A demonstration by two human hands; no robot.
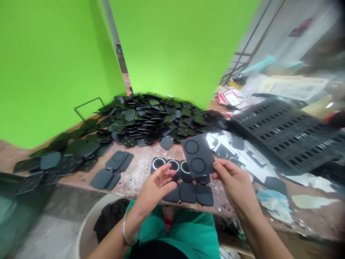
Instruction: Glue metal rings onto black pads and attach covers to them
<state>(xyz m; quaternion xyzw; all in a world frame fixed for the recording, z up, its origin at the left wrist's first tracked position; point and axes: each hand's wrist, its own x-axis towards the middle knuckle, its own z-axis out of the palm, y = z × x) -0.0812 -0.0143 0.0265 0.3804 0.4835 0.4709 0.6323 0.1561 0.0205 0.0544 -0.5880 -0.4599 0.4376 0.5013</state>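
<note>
The right hand (232, 176) comes from the near right and pinches the right edge of a dark sheet (202, 153) with two circles, holding it tilted over the row of black pads (188, 192) at the near middle of the table (138, 158). The left hand (159, 181) is wide, palm turned inward, fingers loosely curved above the left part of this row, and its grip is empty. To the left lie folded pads (101, 178); on the far side is a big black pile (151, 120), before green panels (175, 46). At right there is a black rack (283, 135).
</note>
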